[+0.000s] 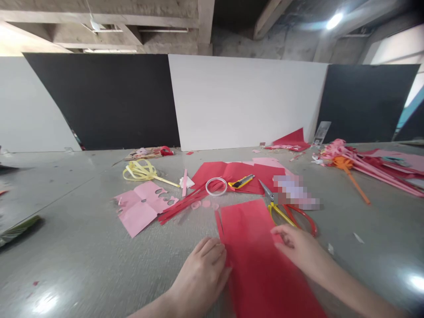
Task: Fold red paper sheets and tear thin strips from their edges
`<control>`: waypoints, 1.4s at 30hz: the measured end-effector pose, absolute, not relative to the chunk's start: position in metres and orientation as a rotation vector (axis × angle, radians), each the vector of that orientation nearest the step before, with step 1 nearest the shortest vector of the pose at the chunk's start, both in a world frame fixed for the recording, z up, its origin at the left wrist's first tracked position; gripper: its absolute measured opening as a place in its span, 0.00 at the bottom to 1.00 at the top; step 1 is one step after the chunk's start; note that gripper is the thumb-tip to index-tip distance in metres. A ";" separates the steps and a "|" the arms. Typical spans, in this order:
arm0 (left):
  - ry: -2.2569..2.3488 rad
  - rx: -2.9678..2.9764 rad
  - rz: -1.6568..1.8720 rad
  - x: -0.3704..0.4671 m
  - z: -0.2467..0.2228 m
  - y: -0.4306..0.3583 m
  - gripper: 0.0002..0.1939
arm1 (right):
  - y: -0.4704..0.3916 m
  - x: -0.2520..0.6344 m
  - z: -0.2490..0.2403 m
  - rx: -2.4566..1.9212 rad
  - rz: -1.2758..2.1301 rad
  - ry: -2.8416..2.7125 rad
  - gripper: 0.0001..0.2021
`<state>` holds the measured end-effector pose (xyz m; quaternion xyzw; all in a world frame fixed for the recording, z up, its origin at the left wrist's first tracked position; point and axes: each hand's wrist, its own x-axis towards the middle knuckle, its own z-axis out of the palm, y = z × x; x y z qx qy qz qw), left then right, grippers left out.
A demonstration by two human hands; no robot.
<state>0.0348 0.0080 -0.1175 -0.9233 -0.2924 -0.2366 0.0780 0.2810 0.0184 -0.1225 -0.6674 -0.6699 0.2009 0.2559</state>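
A long red paper sheet [253,251] lies on the grey table in front of me, with a thin strip partly separated along its left edge. My left hand [207,269] rests on that left edge, its fingers curled together over the strip; what is under them is hidden. At the sheet's right edge, my right hand [298,247] is closed, thumb and forefinger near the paper's border. Scissors with yellow and red handles [281,212] lie just beyond my right hand. A yellow cutter [241,181] and a roll of clear tape [216,187] sit past the sheet.
Pink paper with cut holes [142,207] lies left of several red strips [185,201]. Behind are a yellow ribbon [141,170] and folded red paper [212,170]. Pink and red strips [357,159] and an orange flower [342,163] lie right. A white panel [248,101] stands behind.
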 end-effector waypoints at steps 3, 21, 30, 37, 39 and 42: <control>-0.863 -2.746 -0.723 0.035 -0.117 0.008 0.09 | 0.016 0.282 -0.123 -1.863 0.567 -1.821 0.11; -1.002 -2.791 -0.743 0.031 -0.121 0.010 0.11 | 0.012 0.288 -0.117 -1.699 0.718 -1.781 0.13; -0.972 -2.860 -0.767 0.029 -0.117 0.007 0.10 | 0.018 0.283 -0.117 -1.516 0.633 -1.791 0.09; -1.085 -2.762 -0.760 0.030 -0.117 0.006 0.07 | 0.018 0.286 -0.122 -1.587 0.609 -1.890 0.12; -1.082 -2.746 -0.755 0.030 -0.116 0.005 0.07 | 0.018 0.286 -0.121 -1.632 0.606 -1.906 0.12; -1.062 -2.723 -0.738 0.030 -0.114 0.005 0.08 | 0.016 0.285 -0.120 -1.719 0.594 -1.908 0.11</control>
